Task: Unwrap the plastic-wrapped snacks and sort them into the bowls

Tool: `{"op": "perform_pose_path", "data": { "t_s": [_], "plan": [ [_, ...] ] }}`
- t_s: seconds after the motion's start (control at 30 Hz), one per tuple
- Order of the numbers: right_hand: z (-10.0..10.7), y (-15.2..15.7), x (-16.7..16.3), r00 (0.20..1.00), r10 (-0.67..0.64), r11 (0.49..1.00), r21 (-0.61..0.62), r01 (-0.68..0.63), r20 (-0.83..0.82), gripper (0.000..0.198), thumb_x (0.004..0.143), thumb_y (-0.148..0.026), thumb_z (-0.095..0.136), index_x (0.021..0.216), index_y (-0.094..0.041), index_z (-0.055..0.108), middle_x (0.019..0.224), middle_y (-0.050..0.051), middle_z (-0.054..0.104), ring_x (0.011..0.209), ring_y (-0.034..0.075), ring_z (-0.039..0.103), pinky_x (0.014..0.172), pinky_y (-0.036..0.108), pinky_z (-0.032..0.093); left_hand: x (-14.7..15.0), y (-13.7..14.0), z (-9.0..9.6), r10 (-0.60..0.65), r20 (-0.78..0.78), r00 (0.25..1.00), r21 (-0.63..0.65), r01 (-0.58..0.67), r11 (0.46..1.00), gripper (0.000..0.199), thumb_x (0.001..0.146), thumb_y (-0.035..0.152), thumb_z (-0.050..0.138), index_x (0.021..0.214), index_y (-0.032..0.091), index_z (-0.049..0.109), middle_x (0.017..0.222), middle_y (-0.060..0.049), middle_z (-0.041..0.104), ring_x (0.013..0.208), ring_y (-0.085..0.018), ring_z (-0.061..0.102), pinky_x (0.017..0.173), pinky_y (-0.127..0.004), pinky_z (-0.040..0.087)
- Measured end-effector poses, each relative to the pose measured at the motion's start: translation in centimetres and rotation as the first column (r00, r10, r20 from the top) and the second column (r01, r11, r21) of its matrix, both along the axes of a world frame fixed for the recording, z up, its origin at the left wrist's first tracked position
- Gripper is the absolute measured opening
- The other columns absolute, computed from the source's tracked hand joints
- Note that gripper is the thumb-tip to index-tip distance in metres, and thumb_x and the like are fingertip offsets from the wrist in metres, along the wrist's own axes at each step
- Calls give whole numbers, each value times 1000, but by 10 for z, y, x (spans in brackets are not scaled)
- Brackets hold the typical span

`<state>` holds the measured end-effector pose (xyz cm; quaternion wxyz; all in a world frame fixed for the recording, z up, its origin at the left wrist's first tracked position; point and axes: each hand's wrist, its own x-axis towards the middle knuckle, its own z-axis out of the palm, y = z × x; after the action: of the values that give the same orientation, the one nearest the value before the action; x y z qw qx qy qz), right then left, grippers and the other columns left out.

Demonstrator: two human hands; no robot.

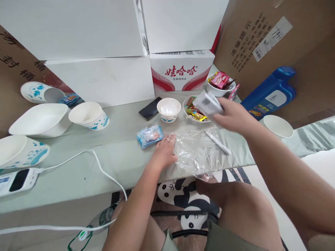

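My left hand [165, 151] lies with its fingers stretched out on the left edge of a crinkled clear plastic sheet [192, 153]. Touching or just beyond its fingertips is a blue-and-white plastic packet [150, 136]. In my right hand [231, 115] is a small white box [208, 103] with a barcode, slightly blurred, held above the table. Below it, partly covered from view, stands a bowl of wrapped snacks [192, 111]. A white pen-like stick [217, 142] rests across the right part of the sheet. A paper bowl [169, 109] with clear plastic inside stands behind my left hand.
A black phone [150, 108] lies by the white boxes [102, 76]. Paper bowls [90, 115] and a white power bank [18, 181] with a cable stand left. At right are a second snack bowl [221, 89], a blue bottle [270, 92], a white bowl [277, 126] and a large carton [309, 69].
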<state>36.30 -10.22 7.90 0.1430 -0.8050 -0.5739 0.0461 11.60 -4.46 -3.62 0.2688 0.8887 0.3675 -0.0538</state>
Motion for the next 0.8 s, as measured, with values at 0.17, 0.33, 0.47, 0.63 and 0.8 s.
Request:
{"op": "perform_pose_path", "data": {
  "t_s": [0.17,0.33,0.47,0.63,0.8],
  "plan": [
    [-14,66,16,990,-74,972,-212,98,120,59,74,-22,67,133,-20,62,115,14,71,97,31,64,77,42,49,1,0,-2,12,31,999,10,-12,1000,87,77,14,59,159,17,32,168,-17,28,157,-33,25,126,-53,26],
    [-38,63,17,987,-31,996,-82,45,159,38,80,-22,65,117,-24,69,116,13,69,95,29,64,81,46,50,0,0,-8,10,52,999,30,-11,999,84,76,13,60,157,18,37,167,-17,32,156,-34,28,125,-54,28],
    [-27,35,6,986,28,1000,3,-29,166,38,85,-22,60,123,-20,64,129,16,64,116,34,60,100,54,44,-1,0,-6,8,47,999,30,-10,999,83,77,14,60,157,20,36,167,-15,33,157,-32,27,125,-51,28],
    [-44,-43,-13,967,-170,869,435,237,-188,37,88,-40,59,120,-21,60,121,14,68,116,29,63,100,50,50,-2,1,-5,-8,63,998,23,6,1000,83,78,14,59,158,17,35,165,-16,36,157,-33,26,125,-53,28],
    [-102,-82,-23,741,-337,884,74,461,-581,58,73,-50,70,120,-18,60,109,14,72,89,25,71,77,41,57,0,0,-7,14,132,991,53,-22,998,82,76,13,60,154,21,39,163,-14,40,153,-35,34,124,-52,32]
  ]
}}
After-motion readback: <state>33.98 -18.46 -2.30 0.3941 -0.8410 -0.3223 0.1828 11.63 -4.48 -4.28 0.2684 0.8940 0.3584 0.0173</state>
